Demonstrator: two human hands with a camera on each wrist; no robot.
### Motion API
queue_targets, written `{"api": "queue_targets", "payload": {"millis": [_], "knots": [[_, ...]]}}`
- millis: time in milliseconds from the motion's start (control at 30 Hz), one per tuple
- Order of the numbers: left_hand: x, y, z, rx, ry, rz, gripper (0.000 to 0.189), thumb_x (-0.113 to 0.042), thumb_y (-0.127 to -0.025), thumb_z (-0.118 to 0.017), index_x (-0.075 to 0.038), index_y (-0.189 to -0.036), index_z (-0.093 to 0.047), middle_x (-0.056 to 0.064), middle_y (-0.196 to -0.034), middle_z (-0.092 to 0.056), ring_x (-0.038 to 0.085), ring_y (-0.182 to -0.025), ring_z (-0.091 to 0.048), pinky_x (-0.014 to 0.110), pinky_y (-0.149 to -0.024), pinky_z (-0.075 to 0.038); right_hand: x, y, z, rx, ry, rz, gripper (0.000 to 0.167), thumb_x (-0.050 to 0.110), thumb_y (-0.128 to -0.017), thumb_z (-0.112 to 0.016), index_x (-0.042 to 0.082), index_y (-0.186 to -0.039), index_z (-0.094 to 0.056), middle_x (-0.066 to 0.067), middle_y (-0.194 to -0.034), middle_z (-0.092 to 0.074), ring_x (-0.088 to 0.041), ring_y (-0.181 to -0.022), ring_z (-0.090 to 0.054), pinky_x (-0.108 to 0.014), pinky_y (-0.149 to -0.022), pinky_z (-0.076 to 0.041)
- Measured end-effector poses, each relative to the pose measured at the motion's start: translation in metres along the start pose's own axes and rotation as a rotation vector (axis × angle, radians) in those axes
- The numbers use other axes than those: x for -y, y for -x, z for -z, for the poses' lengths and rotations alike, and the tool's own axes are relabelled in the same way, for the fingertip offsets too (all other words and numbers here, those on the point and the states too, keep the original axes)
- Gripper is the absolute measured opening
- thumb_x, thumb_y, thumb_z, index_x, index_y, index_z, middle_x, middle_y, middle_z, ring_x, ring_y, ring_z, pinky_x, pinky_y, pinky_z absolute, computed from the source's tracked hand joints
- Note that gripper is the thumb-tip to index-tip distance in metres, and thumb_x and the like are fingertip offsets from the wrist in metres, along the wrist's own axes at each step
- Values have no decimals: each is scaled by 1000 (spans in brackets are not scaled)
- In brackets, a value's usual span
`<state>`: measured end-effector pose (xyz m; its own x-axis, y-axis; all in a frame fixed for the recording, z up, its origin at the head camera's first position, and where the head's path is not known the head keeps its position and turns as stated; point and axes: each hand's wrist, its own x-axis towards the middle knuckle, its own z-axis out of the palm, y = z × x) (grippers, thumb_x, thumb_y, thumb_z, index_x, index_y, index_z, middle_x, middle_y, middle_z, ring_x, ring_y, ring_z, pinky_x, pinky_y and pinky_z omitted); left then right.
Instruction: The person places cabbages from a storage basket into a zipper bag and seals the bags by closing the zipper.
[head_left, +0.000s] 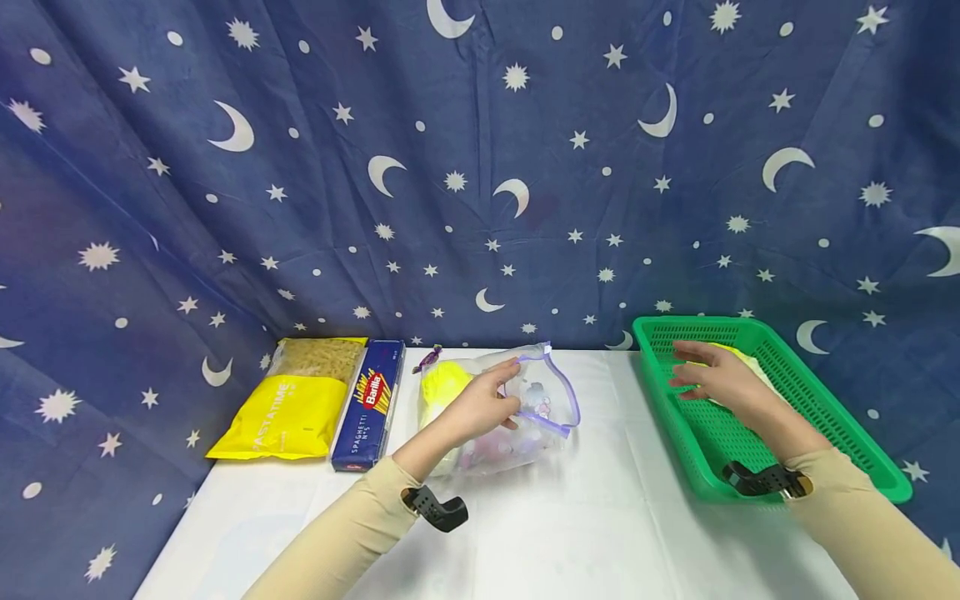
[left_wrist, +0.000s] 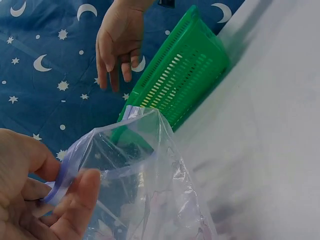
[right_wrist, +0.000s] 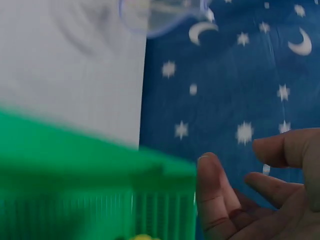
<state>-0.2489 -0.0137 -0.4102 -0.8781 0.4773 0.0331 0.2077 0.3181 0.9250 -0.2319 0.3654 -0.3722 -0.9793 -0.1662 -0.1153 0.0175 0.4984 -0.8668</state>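
Observation:
My left hand [head_left: 480, 407] pinches the purple-edged opening of a clear zip bag [head_left: 498, 454], which lies on the table with its mouth held apart. Inside the bag is something bright yellow [head_left: 442, 385], along with blurry pinkish shapes; their kind is hard to make out. In the left wrist view, thumb and fingers close round the purple zip strip [left_wrist: 64, 175]. My right hand [head_left: 723, 383] hovers over the green basket [head_left: 678, 442], fingers loosely spread and holding nothing. A yellow and whitish item [head_left: 753, 367] sits in the basket, partly hidden by that hand.
Left of the bag stand a blue Barilla spaghetti box [head_left: 369, 408] and a yellow bag of pasta [head_left: 292, 417]. A small dark purple wrapped item [head_left: 427, 358] lies behind the zip bag. A starry blue curtain [head_left: 480, 208] hangs behind the white table [head_left: 570, 533].

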Motion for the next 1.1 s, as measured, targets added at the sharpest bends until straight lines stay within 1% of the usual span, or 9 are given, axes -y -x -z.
{"api": "queue_targets", "payload": {"millis": [133, 233, 333, 400, 467, 600, 800, 1000, 1100], "knots": [[1, 3, 0, 23, 63, 7, 66, 3, -92, -55, 5, -155, -37, 8, -166, -29, 32, -86, -73, 32, -68, -62, -12, 3, 22, -51, 30, -7, 71, 19, -107, -54, -9, -159, -15, -38, -158, -22, -9, -104, -66, -31, -84, -59], [2, 4, 1, 28, 76, 8, 65, 2, -93, -55, 3, -156, -37, 5, -166, -29, 27, -83, -74, 33, -68, -62, -21, 6, 38, -84, 88, -18, 73, 24, -107, -53, -10, -159, -13, -41, -157, -21, -25, -116, -63, -28, -84, -59], [4, 5, 0, 27, 78, 2, 64, 0, -94, -56, 1, -156, -38, 3, -166, -30, 23, -81, -74, 32, -69, -62, -31, 8, 53, -116, 151, -53, 76, 29, -108, -50, -9, -160, -9, -42, -157, -18, -51, -134, -42, -42, -98, -55], [6, 6, 0, 25, 80, -5, 64, 0, -94, -56, 1, -156, -39, 3, -166, -31, 24, -81, -74, 33, -69, -62, -37, 9, 63, -132, 184, -85, 78, 33, -108, -49, -8, -160, -7, -42, -157, -16, -58, -138, -31, -55, -105, -47], [7, 7, 0, 24, 87, -10, 64, 0, -94, -56, 1, -155, -39, 2, -166, -31, 24, -81, -74, 33, -69, -62, -44, 10, 72, -144, 210, -124, 81, 37, -108, -48, -6, -161, -4, -42, -158, -14, -61, -139, -25, -67, -107, -37], [9, 8, -1, 27, 103, -18, 64, 0, -94, -57, 2, -155, -38, 2, -166, -30, 22, -80, -73, 33, -70, -62, -59, 10, 86, -152, 238, -177, 83, 41, -108, -46, -3, -161, -2, -42, -158, -10, -65, -140, -17, -76, -105, -29], [10, 8, -2, 34, 116, -30, 64, -1, -95, -57, 1, -156, -38, 1, -166, -29, 20, -80, -73, 33, -71, -62, -74, 9, 97, -142, 259, -217, 89, 44, -107, -49, -6, -159, 3, -44, -157, -6, -67, -140, -11, -79, -104, -27], [10, 7, -2, 47, 139, -44, 65, 0, -94, -57, 1, -156, -37, -1, -166, -30, 35, -85, -73, 34, -73, -62, -86, 11, 104, -125, 277, -235, 93, 42, -105, -53, -10, -157, 4, -48, -154, -6, -69, -137, -12, -79, -101, -29], [9, 7, -3, 54, 128, -45, 65, -1, -95, -57, 0, -156, -37, -2, -166, -30, 31, -81, -73, 33, -74, -62, -94, 12, 109, -95, 287, -242, 96, 42, -104, -56, -10, -157, 6, -49, -153, -3, -70, -137, -11, -79, -100, -29]]}}
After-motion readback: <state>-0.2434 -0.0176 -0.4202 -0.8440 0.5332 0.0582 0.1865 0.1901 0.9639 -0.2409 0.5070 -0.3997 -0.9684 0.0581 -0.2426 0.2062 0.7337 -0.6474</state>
